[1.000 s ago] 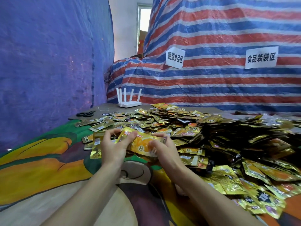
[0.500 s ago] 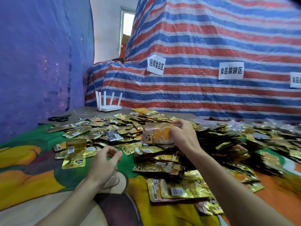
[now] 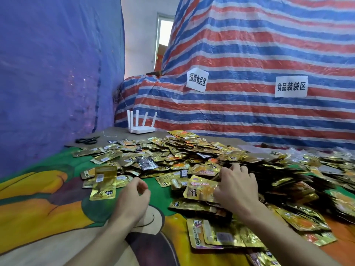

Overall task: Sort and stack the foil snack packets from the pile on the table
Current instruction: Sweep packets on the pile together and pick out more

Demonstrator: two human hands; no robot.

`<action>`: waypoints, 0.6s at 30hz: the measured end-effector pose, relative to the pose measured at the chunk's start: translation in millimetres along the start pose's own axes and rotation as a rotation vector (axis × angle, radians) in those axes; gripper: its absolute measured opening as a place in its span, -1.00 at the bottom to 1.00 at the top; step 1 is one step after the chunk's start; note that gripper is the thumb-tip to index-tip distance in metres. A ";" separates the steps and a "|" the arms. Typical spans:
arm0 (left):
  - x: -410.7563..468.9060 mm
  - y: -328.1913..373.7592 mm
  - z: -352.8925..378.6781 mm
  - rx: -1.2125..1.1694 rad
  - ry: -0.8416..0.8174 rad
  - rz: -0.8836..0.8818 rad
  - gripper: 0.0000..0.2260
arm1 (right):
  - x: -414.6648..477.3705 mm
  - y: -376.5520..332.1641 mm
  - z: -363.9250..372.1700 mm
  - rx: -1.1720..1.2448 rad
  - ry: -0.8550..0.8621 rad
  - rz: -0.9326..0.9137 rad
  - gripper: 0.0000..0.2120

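A wide pile of gold foil snack packets (image 3: 192, 150) covers the table from the middle to the right edge. A small stack of gold packets (image 3: 104, 181) lies apart at the left on the green cloth. My left hand (image 3: 132, 198) hovers just right of that stack, fingers loosely curled, with nothing in it. My right hand (image 3: 237, 187) lies palm down on the near edge of the pile, fingers spread. Its thumb touches a gold and orange packet (image 3: 199, 189) that lies on top of other packets.
A white router (image 3: 141, 127) and black scissors (image 3: 87, 140) sit at the table's far left. A blue tarp wall (image 3: 48, 73) rises at the left, a striped tarp (image 3: 249, 54) with paper labels behind. More packets (image 3: 221, 235) lie near my right forearm.
My right hand has come down from holding an orange packet in the air and now rests on the pile. The left hand stays by the small stack.
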State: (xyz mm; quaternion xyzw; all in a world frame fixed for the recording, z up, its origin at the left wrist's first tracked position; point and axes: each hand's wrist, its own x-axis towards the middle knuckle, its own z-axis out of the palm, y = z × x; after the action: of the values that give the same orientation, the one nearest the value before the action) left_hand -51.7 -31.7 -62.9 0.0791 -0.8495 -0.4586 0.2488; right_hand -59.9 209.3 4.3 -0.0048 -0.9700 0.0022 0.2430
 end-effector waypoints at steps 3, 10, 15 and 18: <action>7.4 3.1 -3.1 0.158 -0.025 -0.034 -0.92 | 12.2 -15.1 -8.1 0.064 -0.019 -0.040 -0.70; 60.4 -1.7 -47.1 0.757 -0.052 -0.187 -0.50 | 65.5 -89.4 12.8 0.313 -0.200 -0.289 -0.46; 95.0 -38.3 -59.9 0.864 -0.046 -0.351 -0.03 | 106.1 -155.8 58.8 0.343 -0.361 -0.391 -0.30; 118.9 -55.5 -62.9 0.814 -0.150 -0.338 0.05 | 125.7 -186.7 82.1 0.305 -0.444 -0.416 -0.20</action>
State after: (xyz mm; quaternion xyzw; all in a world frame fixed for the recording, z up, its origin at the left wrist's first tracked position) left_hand -128.4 -152.8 -38.0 0.2747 -0.9516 -0.1257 0.0569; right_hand -211.0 23.8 -7.7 0.2301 -0.9679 0.0989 0.0192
